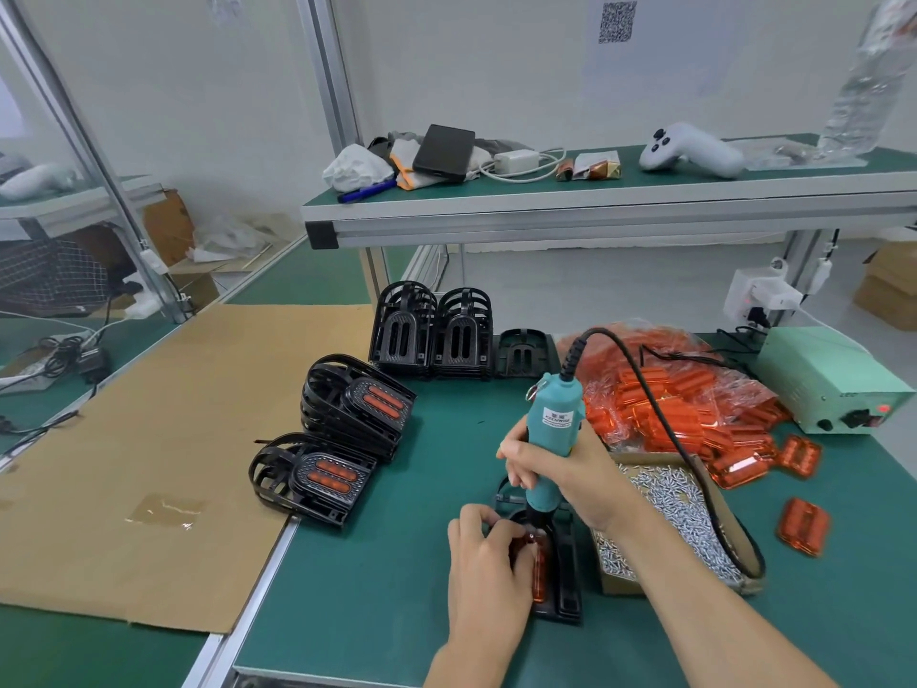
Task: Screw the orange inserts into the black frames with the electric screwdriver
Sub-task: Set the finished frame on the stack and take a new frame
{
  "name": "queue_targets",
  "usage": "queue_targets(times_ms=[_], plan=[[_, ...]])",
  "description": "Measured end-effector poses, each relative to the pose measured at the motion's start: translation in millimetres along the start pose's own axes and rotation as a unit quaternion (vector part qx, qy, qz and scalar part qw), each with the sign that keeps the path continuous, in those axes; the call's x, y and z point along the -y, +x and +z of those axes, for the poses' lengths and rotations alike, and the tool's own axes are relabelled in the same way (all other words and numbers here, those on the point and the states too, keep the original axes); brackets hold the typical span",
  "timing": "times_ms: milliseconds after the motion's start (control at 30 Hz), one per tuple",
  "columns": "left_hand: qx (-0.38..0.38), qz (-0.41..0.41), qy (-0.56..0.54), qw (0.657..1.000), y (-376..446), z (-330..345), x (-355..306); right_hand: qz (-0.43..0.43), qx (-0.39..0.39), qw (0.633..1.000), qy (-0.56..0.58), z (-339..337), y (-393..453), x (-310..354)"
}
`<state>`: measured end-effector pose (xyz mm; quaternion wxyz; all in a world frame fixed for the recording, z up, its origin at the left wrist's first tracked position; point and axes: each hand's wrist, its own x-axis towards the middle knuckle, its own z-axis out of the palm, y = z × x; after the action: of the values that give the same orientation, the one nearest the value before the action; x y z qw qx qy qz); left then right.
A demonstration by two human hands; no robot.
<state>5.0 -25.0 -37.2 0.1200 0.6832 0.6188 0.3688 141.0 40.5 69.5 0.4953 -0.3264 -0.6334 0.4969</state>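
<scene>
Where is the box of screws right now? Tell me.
In the head view, the box of screws sits on the green mat, lower right of centre, just right of the black frame being worked on, under the right hand, with loose orange inserts beyond it.

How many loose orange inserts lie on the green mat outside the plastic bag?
3: two loose orange inserts side by side at the bag's right edge, one nearer the table's front. Others may hide under the bag.

I counted two finished stacks (357, 404), three empty-frame stacks (464, 335), and three loose orange inserts (803, 526).
</scene>
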Motion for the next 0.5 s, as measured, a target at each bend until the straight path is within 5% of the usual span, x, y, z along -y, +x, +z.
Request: queue_targets(times_ms=[133, 267, 500], plan=[[-0.020, -0.029, -0.025, 0.999, 3, 5, 2, -0.045, -0.115, 0.988, 0.091, -6, 2, 17], [-0.022, -0.040, -0.007, 0.999, 9, 7, -9, -0.025, -0.241, 0.924, 0.295, -32, -15, 12], [-0.024, -0.037, 0.032, 0.999, 14, 7, -15, 0.035, -0.333, 0.850, 0.407, -72, -77, -32]])
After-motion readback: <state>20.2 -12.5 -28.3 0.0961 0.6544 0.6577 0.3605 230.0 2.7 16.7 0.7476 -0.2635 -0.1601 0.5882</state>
